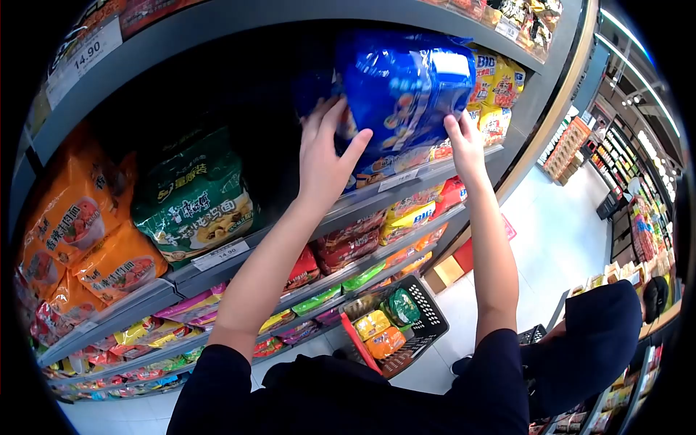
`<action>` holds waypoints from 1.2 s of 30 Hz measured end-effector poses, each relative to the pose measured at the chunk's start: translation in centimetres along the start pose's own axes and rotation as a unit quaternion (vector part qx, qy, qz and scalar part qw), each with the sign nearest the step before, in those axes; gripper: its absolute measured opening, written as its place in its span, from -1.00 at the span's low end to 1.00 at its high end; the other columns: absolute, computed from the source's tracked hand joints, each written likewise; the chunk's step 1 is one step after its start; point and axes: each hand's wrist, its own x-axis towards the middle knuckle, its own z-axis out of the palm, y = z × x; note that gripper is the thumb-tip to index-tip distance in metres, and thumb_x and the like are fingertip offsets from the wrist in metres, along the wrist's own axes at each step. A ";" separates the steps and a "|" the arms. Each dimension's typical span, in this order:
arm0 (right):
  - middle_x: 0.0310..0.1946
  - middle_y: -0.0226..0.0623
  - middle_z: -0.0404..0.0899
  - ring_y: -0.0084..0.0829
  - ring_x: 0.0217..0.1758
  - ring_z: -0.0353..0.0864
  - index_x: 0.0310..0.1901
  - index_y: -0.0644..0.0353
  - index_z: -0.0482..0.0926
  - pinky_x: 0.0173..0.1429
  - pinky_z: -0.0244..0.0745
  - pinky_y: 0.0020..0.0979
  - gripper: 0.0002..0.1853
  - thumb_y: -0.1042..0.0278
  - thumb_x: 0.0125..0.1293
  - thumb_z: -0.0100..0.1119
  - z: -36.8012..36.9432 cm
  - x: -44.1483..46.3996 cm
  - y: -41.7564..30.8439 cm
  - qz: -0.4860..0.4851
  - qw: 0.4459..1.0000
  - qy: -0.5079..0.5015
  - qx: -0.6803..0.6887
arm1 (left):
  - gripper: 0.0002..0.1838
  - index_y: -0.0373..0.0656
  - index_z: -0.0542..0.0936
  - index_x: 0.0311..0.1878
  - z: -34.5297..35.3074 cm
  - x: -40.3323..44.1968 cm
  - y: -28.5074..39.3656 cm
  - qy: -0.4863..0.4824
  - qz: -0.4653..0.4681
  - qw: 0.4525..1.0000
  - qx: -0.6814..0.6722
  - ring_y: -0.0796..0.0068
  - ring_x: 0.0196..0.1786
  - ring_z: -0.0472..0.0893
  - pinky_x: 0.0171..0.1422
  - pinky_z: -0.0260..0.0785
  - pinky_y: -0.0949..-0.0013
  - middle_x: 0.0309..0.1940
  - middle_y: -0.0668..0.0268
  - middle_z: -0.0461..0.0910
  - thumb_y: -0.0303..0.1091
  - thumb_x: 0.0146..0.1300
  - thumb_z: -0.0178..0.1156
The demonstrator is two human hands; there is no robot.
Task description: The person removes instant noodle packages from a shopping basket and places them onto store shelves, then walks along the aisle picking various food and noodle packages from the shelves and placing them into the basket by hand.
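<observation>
A large shiny blue multipack of instant noodles (406, 94) is held between my two hands at the upper shelf, tilted above the shelf edge. My left hand (322, 148) presses against its left side, with the thumb on the front and the fingertips partly hidden behind. At the lower right side, my right hand (465, 141) grips the pack with thumb and fingers. To the left on the same shelf stand a green noodle multipack (192, 203) and several orange noodle packs (87, 232). Yellow noodle packs (496, 87) show just right of the blue one.
Below my arms, a dark shopping basket (428, 312) on the floor holds green, yellow and orange packs. Lower shelves (348, 243) carry more colourful packs. A person in dark clothing (598, 341) is close by at the right. An aisle (565, 217) runs beyond the shelf end.
</observation>
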 end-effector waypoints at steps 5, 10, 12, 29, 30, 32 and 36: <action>-0.17 -0.37 0.57 -0.54 -0.08 0.46 0.03 0.19 0.52 0.11 0.34 -0.47 -0.53 -0.09 0.40 0.07 0.5 4.0 1.9 -0.008 1.000 -0.001 0.015 | -0.39 -0.19 0.42 0.23 2.1 1.8 -0.1 0.000 -0.045 0.999 0.023 0.06 0.15 0.52 0.24 0.38 0.16 0.16 0.02 0.43 0.02 0.26 0.20; -0.40 -0.45 0.49 -0.61 -0.31 0.37 -0.21 0.22 0.49 -0.13 0.33 -0.48 -0.58 -0.07 0.40 0.08 1.2 5.4 2.0 0.010 0.999 -0.002 -0.044 | -0.37 -0.16 0.38 0.28 3.5 2.3 -2.0 0.006 -0.048 0.997 0.066 0.07 0.10 0.57 0.22 0.43 0.16 0.18 0.02 0.43 0.09 0.30 0.13; -0.40 -0.45 0.49 -0.62 -0.31 0.36 -0.23 0.22 0.49 -0.16 0.33 -0.51 -0.59 -0.05 0.39 0.12 2.0 4.7 2.3 -0.010 0.999 0.035 -0.019 | -0.35 -0.13 0.35 0.32 3.7 2.0 -2.3 0.009 -0.037 0.996 0.077 0.06 0.12 0.57 0.24 0.42 0.16 0.21 0.02 0.41 0.11 0.31 0.11; 0.25 0.02 0.39 -0.09 0.34 0.36 0.24 0.19 0.42 0.41 0.13 -0.07 -0.50 0.40 0.23 0.17 7.5 -6.0 -9.5 -0.273 0.938 0.076 -0.198 | -0.16 -0.34 0.26 0.32 1.7 2.7 -2.8 0.096 -0.125 0.982 -0.106 0.04 0.14 0.54 0.23 0.37 0.19 0.14 -0.08 0.44 0.28 0.30 0.02; 0.28 0.02 0.37 -0.07 0.38 0.32 0.23 0.15 0.44 0.45 0.02 -0.03 -0.48 0.45 0.18 0.17 8.6 -8.1 -11.8 -0.275 0.929 0.030 -0.247 | -0.17 -0.31 0.25 0.32 1.7 3.1 -3.6 0.108 -0.159 0.968 -0.162 0.06 0.12 0.56 0.19 0.40 0.21 0.10 -0.07 0.50 0.29 0.30 0.01; 0.32 0.01 0.33 -0.05 0.43 0.26 0.22 0.08 0.46 0.51 -0.11 0.02 -0.45 0.52 0.12 0.16 9.2 -9.6 -12.8 -0.301 0.916 -0.067 -0.257 | -0.22 -0.22 0.25 0.27 0.7 3.7 -2.7 0.109 -0.243 0.894 -0.359 0.17 0.09 0.59 0.15 0.47 0.25 0.04 0.00 0.53 0.30 0.30 0.03; 0.35 -0.02 0.24 -0.08 0.43 0.22 0.31 0.23 0.31 0.52 -0.04 -0.09 -0.40 0.48 0.20 0.18 8.2 -7.4 -8.5 -0.372 0.909 0.104 -0.156 | -0.27 -0.09 0.23 0.25 0.2 4.0 -5.0 0.016 -0.235 0.850 -0.471 0.24 0.13 0.58 0.14 0.53 0.14 0.03 0.07 0.53 0.31 0.28 0.05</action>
